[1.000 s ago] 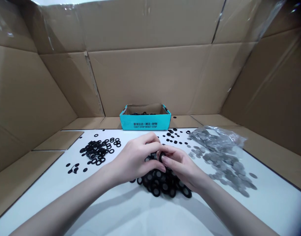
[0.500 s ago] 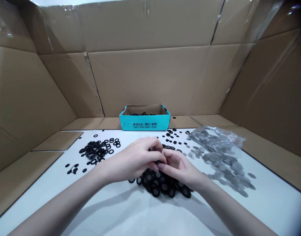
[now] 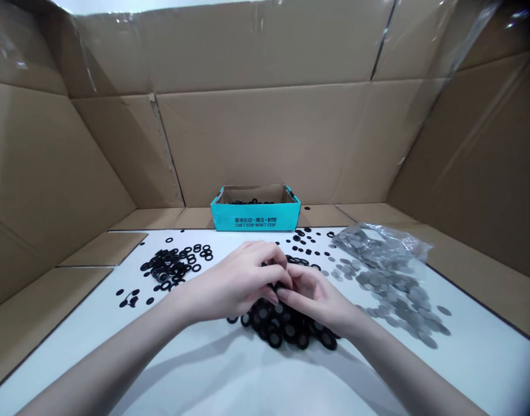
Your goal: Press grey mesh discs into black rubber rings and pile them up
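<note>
My left hand [image 3: 236, 283] and my right hand [image 3: 312, 294] meet just above a heap of black rubber rings fitted with grey mesh centres [image 3: 286, 326]. Their fingertips pinch together around a small black ring [image 3: 275, 284], mostly hidden by my fingers. Loose grey metal mesh discs [image 3: 397, 297] lie to the right of my right hand, spilling from a clear plastic bag [image 3: 377, 240]. Left of my left hand lies a looser cluster of plain black rings [image 3: 169, 266]. Small black discs [image 3: 301, 242] are scattered beyond my fingertips.
A teal cardboard box [image 3: 255, 219] with black pieces inside stands at the far edge of the white table [image 3: 204, 370]. Several more small black discs [image 3: 129, 297] lie at the left. Brown cardboard panels [image 3: 256, 138] wall the back and sides.
Both hands have moved slightly closer to the heap and stay pressed together at the fingertips. The heap and the loose pieces look unchanged.
</note>
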Demonstrator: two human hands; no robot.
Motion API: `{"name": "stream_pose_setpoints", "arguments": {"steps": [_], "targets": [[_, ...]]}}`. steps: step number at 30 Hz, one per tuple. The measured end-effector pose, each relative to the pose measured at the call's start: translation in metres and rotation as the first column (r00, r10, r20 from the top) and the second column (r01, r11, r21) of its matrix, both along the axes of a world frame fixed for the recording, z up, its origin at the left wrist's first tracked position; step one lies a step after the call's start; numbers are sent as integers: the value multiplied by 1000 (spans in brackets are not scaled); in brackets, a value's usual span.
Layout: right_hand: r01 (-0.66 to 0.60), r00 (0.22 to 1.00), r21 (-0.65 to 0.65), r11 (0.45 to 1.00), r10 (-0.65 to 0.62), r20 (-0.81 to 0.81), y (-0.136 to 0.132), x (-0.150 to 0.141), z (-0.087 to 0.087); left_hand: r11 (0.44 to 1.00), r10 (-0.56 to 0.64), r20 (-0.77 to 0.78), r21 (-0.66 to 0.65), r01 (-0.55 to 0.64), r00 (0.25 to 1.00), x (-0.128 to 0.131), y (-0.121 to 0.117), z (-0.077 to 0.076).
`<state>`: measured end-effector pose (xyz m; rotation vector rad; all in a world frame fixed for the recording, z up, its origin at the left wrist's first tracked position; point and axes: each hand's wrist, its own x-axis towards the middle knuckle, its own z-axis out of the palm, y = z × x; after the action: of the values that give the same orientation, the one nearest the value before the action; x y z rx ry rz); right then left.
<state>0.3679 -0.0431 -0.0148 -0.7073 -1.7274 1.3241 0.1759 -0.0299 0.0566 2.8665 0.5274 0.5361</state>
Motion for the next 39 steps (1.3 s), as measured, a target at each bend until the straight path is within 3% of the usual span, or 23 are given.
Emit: {"name": "stream_pose_setpoints", "arguments": {"steps": [4,8,14,22,27,33,36,38,39], "targets": [[17,1000,25,1000,-18,24,1,0,2,1000,7,-48,-26,-8,999,-1,0,2],[46,998,22,999,-47,43,1,1,1,998,54,-11,31,-53,999,2,0,0],[22,998,21,1000,-24,58,0,1,-2,1000,-4,-31,-8,3,999,0,1,-2],[25,996,54,998,-29,87,0,2,1,996,56,-13,76,-55,998,0,1,-5],[18,994,42,999,-22,105,1,2,-3,999,19,-70,29,-17,997,-1,1,-5],[115,963,211,971,-161,216,2,4,0,1000,-2,-27,-31,1,1000,-5,6,-3],[180,903,373,910,-303,304,4,11,5,996,93,55,6,-93,994,-15,16,6],[198,843,452,870,-387,375,7,17,7,963,260,95,45,-265,961,-29,28,13],[202,815,466,861,-412,408,9,20,7,921,379,81,60,-384,922,-38,35,16]]}}
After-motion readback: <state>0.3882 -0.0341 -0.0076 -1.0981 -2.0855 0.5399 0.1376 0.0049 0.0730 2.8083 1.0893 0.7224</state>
